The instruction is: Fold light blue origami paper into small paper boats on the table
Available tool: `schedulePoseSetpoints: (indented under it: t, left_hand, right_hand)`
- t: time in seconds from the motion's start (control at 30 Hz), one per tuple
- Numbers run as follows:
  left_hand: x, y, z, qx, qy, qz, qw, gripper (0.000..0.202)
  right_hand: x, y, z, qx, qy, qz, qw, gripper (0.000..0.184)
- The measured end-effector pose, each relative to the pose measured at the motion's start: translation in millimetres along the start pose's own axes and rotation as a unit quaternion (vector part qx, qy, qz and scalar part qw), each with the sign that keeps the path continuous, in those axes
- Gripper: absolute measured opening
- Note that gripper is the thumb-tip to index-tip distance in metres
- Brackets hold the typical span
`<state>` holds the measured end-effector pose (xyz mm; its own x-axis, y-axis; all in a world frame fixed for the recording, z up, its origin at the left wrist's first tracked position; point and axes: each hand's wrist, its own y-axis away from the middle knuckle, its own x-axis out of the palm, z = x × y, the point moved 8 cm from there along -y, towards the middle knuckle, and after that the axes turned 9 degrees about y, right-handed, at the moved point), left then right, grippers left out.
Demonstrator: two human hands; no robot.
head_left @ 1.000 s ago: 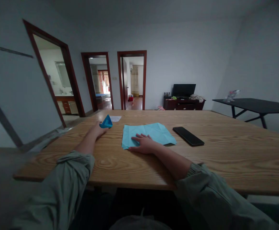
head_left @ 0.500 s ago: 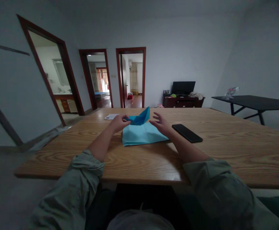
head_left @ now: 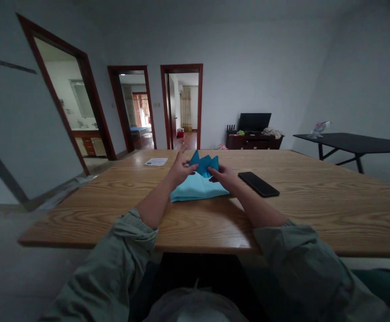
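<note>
Between my two hands is a folded blue paper boat [head_left: 204,166], held up in the air with its pointed ends rising left and right. My left hand [head_left: 180,168] pinches its left end, thumb in front and forefinger pointing up. At the right end, my right hand [head_left: 222,174] grips the paper with its thumb on the near side. Below them a light blue folded sheet [head_left: 198,188] lies on the wooden table [head_left: 114,214]; the hands and the boat cover part of its far side.
A black phone [head_left: 258,184] lies right of the sheet. A small printed white card [head_left: 156,162] is at the far left of the table. Beyond stand a black table [head_left: 356,141] with a clear plastic item on it, and a dark cabinet [head_left: 255,142] with a screen.
My right hand, apart from the paper before, now grips its right end. The boat has turned to show its side with several points, and my left hand has shifted slightly right.
</note>
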<state>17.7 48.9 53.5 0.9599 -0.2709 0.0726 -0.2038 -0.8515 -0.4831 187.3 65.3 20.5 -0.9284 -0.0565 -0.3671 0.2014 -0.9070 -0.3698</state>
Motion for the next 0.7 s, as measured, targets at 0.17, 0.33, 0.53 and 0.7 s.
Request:
schedulePoseSetpoints:
  t: [0.17, 0.33, 0.53, 0.7]
  left_hand:
    - [9.0, 4, 19, -0.056, -0.04, 0.056, 0.996, 0.054]
    - [10.9, 10, 28, -0.087, -0.092, 0.087, 0.988, 0.049]
    - [3.3, 11, 22, -0.052, -0.159, 0.071, 0.983, 0.041]
    - [-6.9, 8, 26, -0.061, -0.106, 0.004, 0.993, 0.047]
  right_hand:
    - [1, 7, 9, -0.006, 0.029, -0.022, 0.999, 0.043]
    - [3, 14, 14, -0.003, 0.093, -0.003, 0.996, 0.045]
    - [20, 21, 11, -0.016, 0.116, 0.092, 0.989, 0.042]
    - [24, 19, 10, -0.019, 0.08, 0.077, 0.994, 0.043]
